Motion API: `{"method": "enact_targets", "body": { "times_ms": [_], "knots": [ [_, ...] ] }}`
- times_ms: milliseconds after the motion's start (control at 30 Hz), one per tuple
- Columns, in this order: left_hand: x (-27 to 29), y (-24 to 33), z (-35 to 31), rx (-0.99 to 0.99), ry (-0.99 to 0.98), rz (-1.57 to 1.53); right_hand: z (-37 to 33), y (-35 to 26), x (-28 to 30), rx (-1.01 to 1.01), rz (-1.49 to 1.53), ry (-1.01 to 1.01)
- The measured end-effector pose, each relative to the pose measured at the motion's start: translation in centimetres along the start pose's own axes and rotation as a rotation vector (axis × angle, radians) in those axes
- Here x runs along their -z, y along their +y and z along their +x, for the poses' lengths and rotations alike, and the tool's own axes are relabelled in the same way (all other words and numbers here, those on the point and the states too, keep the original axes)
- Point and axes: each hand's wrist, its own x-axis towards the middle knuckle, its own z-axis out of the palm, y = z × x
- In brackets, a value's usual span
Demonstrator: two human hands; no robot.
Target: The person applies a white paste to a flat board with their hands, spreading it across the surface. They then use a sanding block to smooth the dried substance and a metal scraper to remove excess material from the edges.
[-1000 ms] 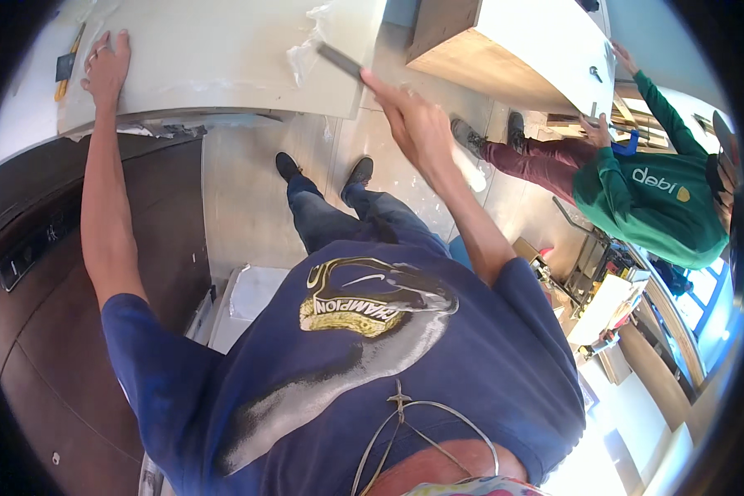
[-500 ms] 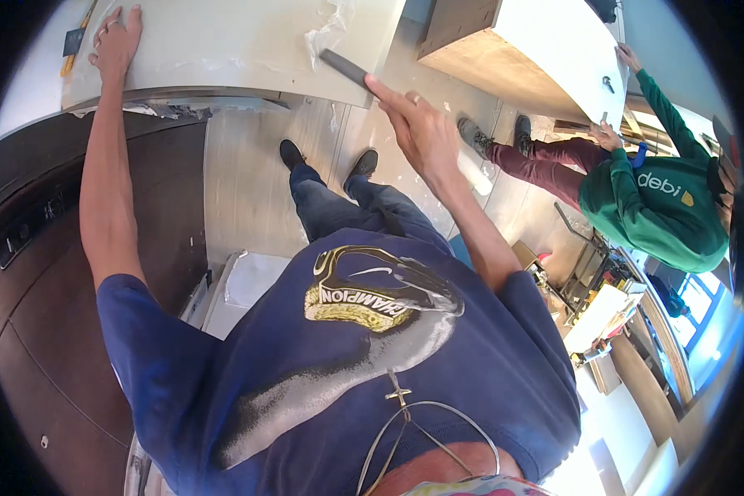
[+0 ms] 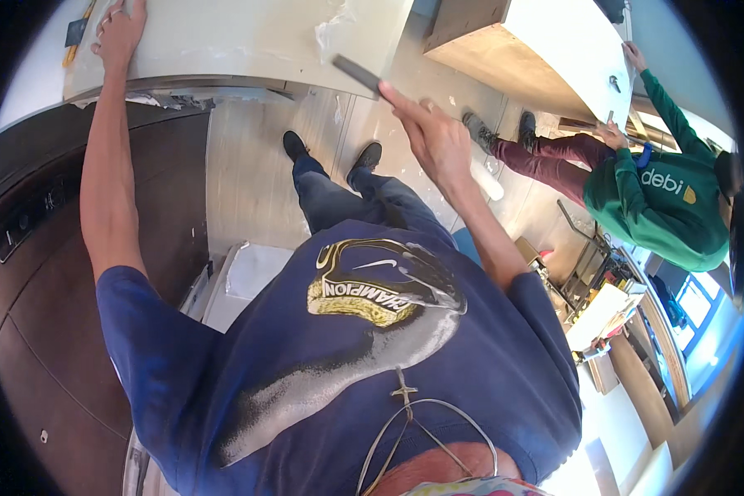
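Observation:
A long pale panel (image 3: 231, 37) lies across the top of the view, with torn whitish film or residue on its surface. My left hand (image 3: 121, 37) rests on its left part, fingers spread and holding nothing. In my right hand (image 3: 436, 140) is a flat dark-grey file (image 3: 356, 76), index finger stretched along it. A pale rounded end, apparently its handle, sticks out behind that hand. The file's tip overlaps the panel's near right corner; whether it touches cannot be told. The fingers under the grip are partly hidden.
A yellow and black tool (image 3: 76, 35) lies left of my left hand. Dark cabinet fronts (image 3: 50, 322) stand at left. At right, a person in a green sweatshirt (image 3: 657, 198) handles a white-faced wooden box (image 3: 554, 50). Cluttered tools (image 3: 616, 306) sit at the lower right.
My right hand and the file have shifted slightly right and down, toward me, away from the film patch. My left hand stays on the panel. The whole view has tilted a little.

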Motion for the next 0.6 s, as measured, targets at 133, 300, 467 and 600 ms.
{"method": "enact_targets", "body": {
  "times_ms": [133,300,467,600],
  "knots": [
    [-0.7,-4.0,0.1,0.154,-0.093,-0.071,1.5,-0.4,-0.1,0.051,-0.083,-0.052],
    [-0.7,-3.4,0.4,0.152,-0.116,-0.110,0.7,0.5,0.1,-0.020,0.027,0.021],
    [-0.5,-3.4,-0.1,0.167,-0.132,-0.109,3.4,0.6,0.4,0.007,-0.042,0.054],
    [-0.2,-2.4,0.0,0.164,-0.137,-0.125,1.3,1.6,0.2,-0.006,-0.005,0.059]
  ]
}}
